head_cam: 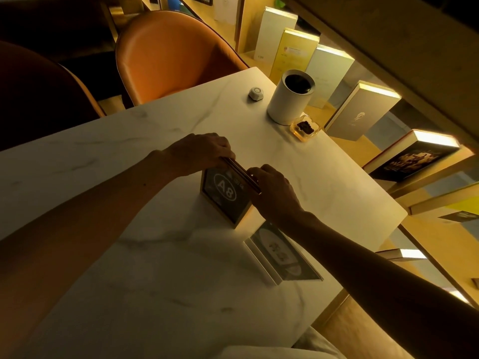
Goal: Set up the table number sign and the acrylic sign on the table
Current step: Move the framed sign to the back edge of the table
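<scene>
Marble table (145,268): white, veined; right edge runs from the far corner by the chairs to the near right; broad bare surface left and near of the hands.
Orange chair (166,55): far side, tucked to the table's far edge; a second, darker chair (39,99) far left.
Books (360,110): a row on a lit shelf beyond the right edge.
White cylinder container (287,99): upright, far right corner; small white puck (256,93) to its left, amber dish (305,128) just near it.
Table number sign (224,195): centre of table, upright, "A8" face turned near-left, long axis running left-far to right-near.
Acrylic sign (281,255): lying flat, near right, just beside the number sign, partly under the right forearm.
Left hand (199,154): fingers closed on the sign's top far end.
Right hand (274,193): fingers closed on the top near end.
</scene>
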